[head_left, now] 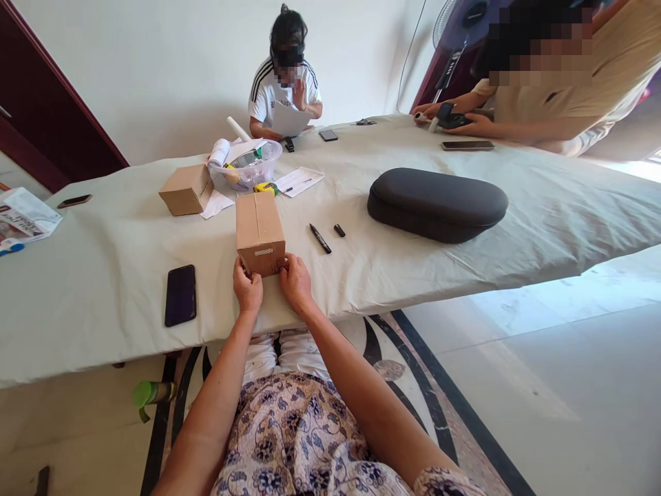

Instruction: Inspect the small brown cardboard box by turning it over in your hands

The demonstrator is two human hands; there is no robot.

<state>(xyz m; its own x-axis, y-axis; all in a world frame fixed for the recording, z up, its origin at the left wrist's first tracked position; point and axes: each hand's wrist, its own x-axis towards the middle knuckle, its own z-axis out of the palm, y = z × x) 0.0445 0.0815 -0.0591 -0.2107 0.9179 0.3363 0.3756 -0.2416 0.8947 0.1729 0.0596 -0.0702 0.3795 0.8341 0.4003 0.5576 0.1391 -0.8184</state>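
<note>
A brown cardboard box [259, 222] with taped top and dark print on its near face rests on the cloth-covered table in front of me. My left hand [248, 286] grips its lower left near corner. On the opposite corner, my right hand [296, 279] is closed with the fingers along the box's side. Just right of the box lie an uncapped black marker [320, 238] and its separate cap [339, 230]. A dark phone [180, 295] lies to the left of my left hand.
Behind stand a second cardboard box [186, 189], a clear plastic basket [266, 166] of odds and ends, a yellow tape measure [266, 187] and a paper [300, 181]. A large black case [437, 204] sits right. Two people are across the table, one holding paper, one handling a dark device.
</note>
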